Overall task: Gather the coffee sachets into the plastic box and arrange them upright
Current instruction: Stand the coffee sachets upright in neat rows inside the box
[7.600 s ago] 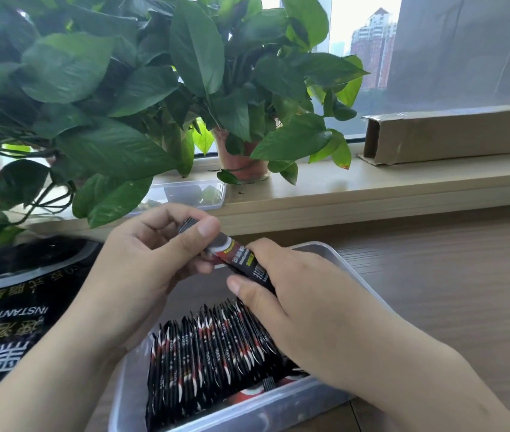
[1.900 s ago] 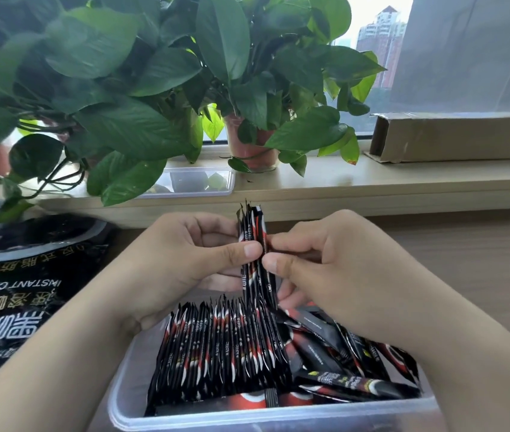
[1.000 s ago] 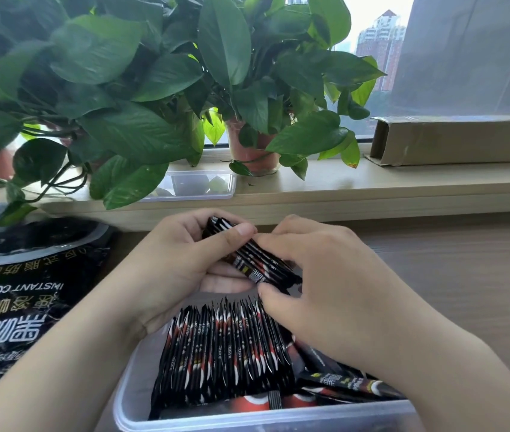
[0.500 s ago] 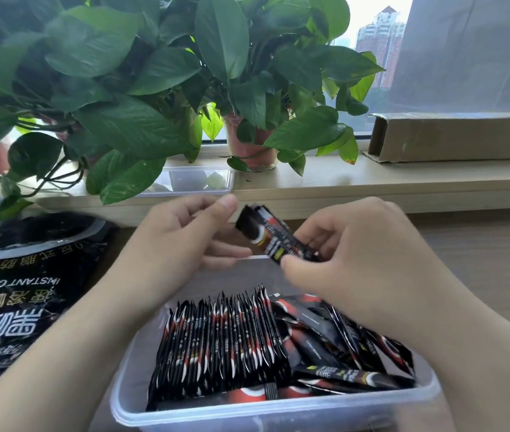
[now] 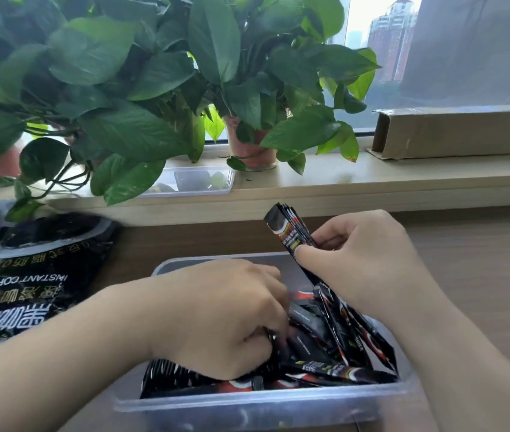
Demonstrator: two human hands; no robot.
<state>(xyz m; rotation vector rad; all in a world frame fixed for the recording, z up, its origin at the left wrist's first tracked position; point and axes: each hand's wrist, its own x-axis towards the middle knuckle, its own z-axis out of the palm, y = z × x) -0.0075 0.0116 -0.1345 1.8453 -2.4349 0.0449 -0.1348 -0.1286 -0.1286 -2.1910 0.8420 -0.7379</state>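
Pale wood-grain desk (image 5: 481,275) fills my view from 3 to 5 o'clock, and a light wooden window sill (image 5: 372,179) runs across above it, under a hazy city window; on that sill stand broad-leaved green potted plants (image 5: 160,76), one in a terracotta pot (image 5: 247,148) at 12 o'clock, with a long brown cardboard carton (image 5: 465,135) lying on its side at 2 o'clock and a small clear plastic tray (image 5: 197,180) half under the leaves; at 9 o'clock a large black instant-coffee bag (image 5: 29,275) with white lettering lies flat on the desk, near the box; the clear rectangular plastic box (image 5: 247,410) sits at 6 o'clock, closest to me; inside it, a row of black and red foil sachets (image 5: 166,375) stands on edge along the left part, mostly covered by the left hand (image 5: 216,316), while loose sachets (image 5: 340,369) lie crossed and tilted in the right part; the left hand is palm-down with fingers curled in among the sachets, and I cannot tell whether it actually has hold of any, since the fingertips are hidden and blurred; the right hand (image 5: 365,254) hovers over the box's far right corner at 1 o'clock, thumb and curled fingers pinching a slim sachet bundle (image 5: 288,229), which leans with its top toward 11 o'clock and its lower end dipping into the box.
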